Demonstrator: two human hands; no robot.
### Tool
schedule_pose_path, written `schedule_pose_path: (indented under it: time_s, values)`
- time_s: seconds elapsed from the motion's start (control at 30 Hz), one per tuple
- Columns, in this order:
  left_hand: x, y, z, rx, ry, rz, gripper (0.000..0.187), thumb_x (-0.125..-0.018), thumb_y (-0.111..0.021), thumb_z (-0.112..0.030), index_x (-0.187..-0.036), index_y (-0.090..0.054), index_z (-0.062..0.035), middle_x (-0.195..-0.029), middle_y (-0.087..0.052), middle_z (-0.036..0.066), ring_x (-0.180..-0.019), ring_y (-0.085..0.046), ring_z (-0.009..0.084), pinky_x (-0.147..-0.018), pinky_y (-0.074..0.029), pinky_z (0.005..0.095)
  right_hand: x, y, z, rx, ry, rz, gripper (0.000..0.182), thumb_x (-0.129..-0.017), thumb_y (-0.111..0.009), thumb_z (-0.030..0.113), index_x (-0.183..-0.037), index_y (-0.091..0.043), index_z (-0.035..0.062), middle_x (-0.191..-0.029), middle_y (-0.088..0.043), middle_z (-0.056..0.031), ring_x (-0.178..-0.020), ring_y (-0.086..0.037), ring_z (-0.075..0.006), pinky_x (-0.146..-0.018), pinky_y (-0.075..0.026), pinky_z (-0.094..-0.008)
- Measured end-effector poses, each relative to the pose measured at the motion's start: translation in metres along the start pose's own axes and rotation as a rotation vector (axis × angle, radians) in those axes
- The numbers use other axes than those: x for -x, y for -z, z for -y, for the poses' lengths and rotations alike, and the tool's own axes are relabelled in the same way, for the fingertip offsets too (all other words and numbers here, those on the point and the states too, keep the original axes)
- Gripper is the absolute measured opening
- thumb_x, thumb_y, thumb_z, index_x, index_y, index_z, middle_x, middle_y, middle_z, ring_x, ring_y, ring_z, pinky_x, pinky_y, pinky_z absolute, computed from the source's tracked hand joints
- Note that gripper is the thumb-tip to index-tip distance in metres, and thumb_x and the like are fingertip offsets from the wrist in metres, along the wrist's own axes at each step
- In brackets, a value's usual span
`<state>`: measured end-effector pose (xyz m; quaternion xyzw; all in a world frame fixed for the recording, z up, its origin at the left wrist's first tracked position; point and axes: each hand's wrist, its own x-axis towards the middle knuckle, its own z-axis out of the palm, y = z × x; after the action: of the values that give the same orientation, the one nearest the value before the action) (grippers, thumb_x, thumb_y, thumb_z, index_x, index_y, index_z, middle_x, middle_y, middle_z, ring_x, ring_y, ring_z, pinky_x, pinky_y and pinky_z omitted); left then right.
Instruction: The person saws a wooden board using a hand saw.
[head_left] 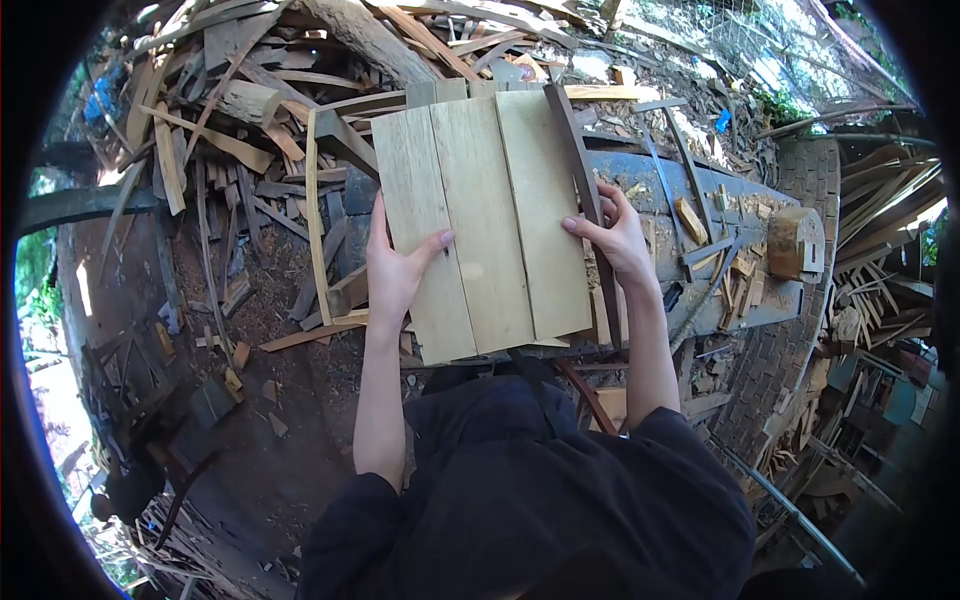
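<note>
Three pale boards (480, 225) stand side by side near the centre of the view, tilted toward 11 o'clock. The left hand (395, 268) grips their edge at 9 o'clock, thumb on the front face. The right hand (615, 238) is at 3 o'clock, its thumb tip on the board face and crossing a dark strip (582, 170) that runs along that side. A narrow pale strip (316, 220) is at 9 o'clock, apart from the boards. A pile of scrap wood (240, 100) with a thick log (365, 40) spreads from 10 to 12 o'clock. Toward 3 o'clock, a chunky wooden block (793, 245) rests by the end of a bluish bench (625, 170).
</note>
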<state>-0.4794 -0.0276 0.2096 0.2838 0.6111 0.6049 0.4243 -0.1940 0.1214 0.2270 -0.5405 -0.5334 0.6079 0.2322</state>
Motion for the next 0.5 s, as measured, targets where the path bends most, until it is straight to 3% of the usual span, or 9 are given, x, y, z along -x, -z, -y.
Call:
schedule_pose_path:
  time_s: [0.17,0.5]
  values:
    - [0.002,-0.002,0.002,-0.064,0.025,0.003,0.105,-0.081,-0.096,-0.011,-0.164,-0.032,0.0003,-0.142,-0.065,0.017,-0.125,-0.067,0.0231,-0.107,-0.057,0.0384,-0.001,-0.001,0.009,-0.121,-0.055,0.07,0.078,-0.079,-0.092,0.008,-0.145,-0.051,-0.0041,-0.118,-0.075,-0.0167,-0.103,-0.075,-0.0208,-0.094,-0.06,-0.035]
    - [0.001,-0.001,-0.003,-0.158,0.008,0.011,0.109,-0.081,-0.096,-0.015,-0.165,-0.029,-0.0003,-0.144,-0.064,0.018,-0.126,-0.067,0.0239,-0.107,-0.056,0.0392,-0.001,-0.001,0.011,-0.072,-0.032,0.123,0.08,-0.081,-0.088,0.004,-0.149,-0.047,-0.0042,-0.118,-0.076,-0.0164,-0.103,-0.075,-0.0194,-0.093,-0.06,-0.0338]
